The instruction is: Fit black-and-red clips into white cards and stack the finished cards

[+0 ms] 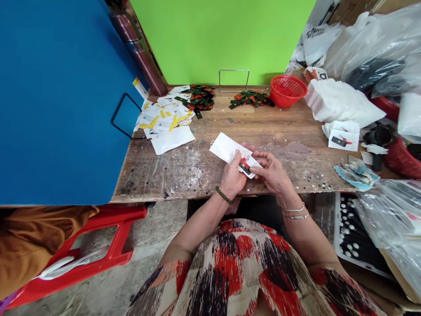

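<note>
Both hands hold one white card [226, 147] above the front of the worn wooden table [210, 171]. A small red and black piece [245, 165] lies on the card's right part. My left hand [234, 175] grips the card from the left, its thumb on top. My right hand [270, 172] pinches the card's right end between thumb and fingers, close to the piece. Dark green and orange strips lie in two piles, one [201, 97] beside scattered white and yellow cards [164, 115], the other [250, 99] beside a red basket [287, 102].
A white packet stack [344, 136], a blue cloth [357, 174] and plastic bags [378, 48] crowd the right side. Green [223, 39] and blue [59, 101] panels stand behind and left. A red stool [115, 245] is at lower left.
</note>
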`<state>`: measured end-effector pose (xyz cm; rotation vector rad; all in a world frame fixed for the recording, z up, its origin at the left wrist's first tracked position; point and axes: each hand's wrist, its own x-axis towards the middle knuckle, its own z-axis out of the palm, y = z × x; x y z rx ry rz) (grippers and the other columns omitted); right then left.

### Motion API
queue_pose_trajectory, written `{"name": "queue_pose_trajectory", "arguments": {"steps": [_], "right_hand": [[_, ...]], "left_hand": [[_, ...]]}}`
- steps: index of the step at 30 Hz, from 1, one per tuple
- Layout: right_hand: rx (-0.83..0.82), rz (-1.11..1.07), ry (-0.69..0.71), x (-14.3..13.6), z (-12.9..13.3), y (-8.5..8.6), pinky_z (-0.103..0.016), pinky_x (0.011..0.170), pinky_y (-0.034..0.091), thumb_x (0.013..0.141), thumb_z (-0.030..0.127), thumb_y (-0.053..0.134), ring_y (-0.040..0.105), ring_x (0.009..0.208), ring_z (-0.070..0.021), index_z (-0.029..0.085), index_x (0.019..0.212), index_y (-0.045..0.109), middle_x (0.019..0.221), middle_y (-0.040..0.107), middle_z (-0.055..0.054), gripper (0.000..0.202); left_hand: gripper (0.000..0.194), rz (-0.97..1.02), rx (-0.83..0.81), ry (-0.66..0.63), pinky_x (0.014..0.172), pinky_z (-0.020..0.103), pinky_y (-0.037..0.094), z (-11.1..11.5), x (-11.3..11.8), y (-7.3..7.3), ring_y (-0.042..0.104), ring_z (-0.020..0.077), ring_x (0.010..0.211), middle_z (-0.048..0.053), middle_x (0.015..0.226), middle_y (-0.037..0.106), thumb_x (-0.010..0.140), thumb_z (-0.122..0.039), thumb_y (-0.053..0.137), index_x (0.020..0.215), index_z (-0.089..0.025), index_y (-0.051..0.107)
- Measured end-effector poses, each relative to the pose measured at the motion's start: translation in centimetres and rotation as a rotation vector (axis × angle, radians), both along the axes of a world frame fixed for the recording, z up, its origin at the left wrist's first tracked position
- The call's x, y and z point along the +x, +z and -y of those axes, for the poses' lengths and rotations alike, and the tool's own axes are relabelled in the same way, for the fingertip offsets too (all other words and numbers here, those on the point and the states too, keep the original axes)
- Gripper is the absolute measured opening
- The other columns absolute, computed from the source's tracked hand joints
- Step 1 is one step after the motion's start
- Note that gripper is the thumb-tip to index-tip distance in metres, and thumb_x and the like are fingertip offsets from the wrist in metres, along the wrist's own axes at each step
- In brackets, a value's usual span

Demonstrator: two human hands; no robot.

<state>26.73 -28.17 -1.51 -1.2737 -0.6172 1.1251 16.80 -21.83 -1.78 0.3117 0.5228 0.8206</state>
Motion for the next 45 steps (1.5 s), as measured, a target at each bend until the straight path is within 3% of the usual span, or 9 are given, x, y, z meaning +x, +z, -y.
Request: {"name": "queue_pose_trajectory", "arguments": {"steps": [7, 11, 13, 24, 30, 34, 39, 45], "right_hand": [[-0.011, -0.015, 0.066, 0.8, 0.0, 0.2, -0.018, 0.041, 0.034, 0.052, 0.032, 0.093, 0.048, 0.047, -0.0055, 0.02, 0.099, 0.052, 0.07, 0.066, 0.004, 0.063], [-0.03, -0.022, 0.098, 1.4, 0.1, 0.7, -0.017, 0.042, 0.033, 0.049, 0.032, 0.094, 0.051, 0.05, -0.0068, 0.02, 0.101, 0.053, 0.069, 0.065, 0.005, 0.067], [-0.039, -0.002, 0.119, 1.8, 0.1, 0.9, -0.017, 0.042, 0.031, 0.05, 0.032, 0.093, 0.049, 0.048, -0.0064, 0.02, 0.103, 0.053, 0.066, 0.064, 0.006, 0.068], [-0.013, 0.025, 0.009, 1.8, -0.1, 0.4, -0.018, 0.04, 0.034, 0.049, 0.031, 0.093, 0.049, 0.046, -0.0069, 0.019, 0.102, 0.053, 0.065, 0.065, 0.005, 0.068], [-0.026, 0.055, -0.063, 2.1, -0.1, 0.4, -0.02, 0.039, 0.035, 0.047, 0.031, 0.093, 0.048, 0.041, -0.0071, 0.02, 0.103, 0.051, 0.061, 0.061, 0.009, 0.072], [-0.025, 0.091, -0.09, 2.5, 0.2, 0.5, -0.02, 0.039, 0.037, 0.046, 0.033, 0.093, 0.049, 0.041, -0.007, 0.019, 0.099, 0.052, 0.061, 0.061, 0.008, 0.069], [-0.04, 0.115, -0.119, 2.3, 0.1, 0.4, -0.02, 0.038, 0.037, 0.046, 0.036, 0.093, 0.048, 0.04, -0.0067, 0.02, 0.093, 0.052, 0.062, 0.061, 0.007, 0.065], [-0.049, 0.133, -0.128, 2.2, 0.1, 0.4, -0.02, 0.04, 0.039, 0.05, 0.043, 0.091, 0.049, 0.042, -0.0063, 0.02, 0.092, 0.055, 0.068, 0.066, 0.004, 0.06]], "left_hand": [[0.035, 0.041, 0.029, -0.012, 0.09, 0.033, 0.055, 0.1, -0.2, -0.1, 0.07, 0.0183, 0.096, 0.007, 0.105, 0.073, 0.096, -0.039, 0.053, 0.124, -0.019, 0.063], [0.039, 0.03, 0.048, -0.111, 0.095, 0.036, 0.052, 0.2, -0.2, 0.0, 0.069, 0.0219, 0.102, 0.011, 0.106, 0.073, 0.092, -0.043, 0.059, 0.117, -0.014, 0.067], [0.037, 0.036, 0.053, -0.1, 0.099, 0.035, 0.05, 0.3, -0.2, 0.0, 0.067, 0.0216, 0.107, 0.011, 0.111, 0.072, 0.093, -0.043, 0.059, 0.113, -0.013, 0.068], [0.033, 0.052, 0.127, -0.142, 0.089, 0.029, 0.051, 0.9, 0.2, -0.6, 0.065, 0.0172, 0.099, 0.009, 0.108, 0.071, 0.085, -0.041, 0.07, 0.101, -0.013, 0.071], [0.034, -0.091, 0.275, -0.217, 0.075, 0.027, 0.055, 0.8, -1.4, -0.3, 0.064, 0.0128, 0.075, 0.004, 0.084, 0.069, 0.066, -0.035, 0.086, 0.085, -0.012, 0.069], [0.045, -0.243, 0.309, -0.306, 0.067, 0.031, 0.059, 0.8, -2.4, -0.6, 0.063, 0.0114, 0.063, 0.002, 0.076, 0.068, 0.057, -0.035, 0.09, 0.087, -0.011, 0.068], [0.047, -0.337, 0.335, -0.309, 0.06, 0.029, 0.06, 0.9, -2.0, -1.3, 0.061, 0.0101, 0.052, 0.001, 0.068, 0.068, 0.051, -0.033, 0.091, 0.085, -0.009, 0.067], [0.048, -0.317, 0.312, -0.306, 0.058, 0.028, 0.06, 0.8, -1.4, -1.3, 0.062, 0.01, 0.051, 0.0, 0.068, 0.068, 0.051, -0.032, 0.091, 0.086, -0.01, 0.066]]}}
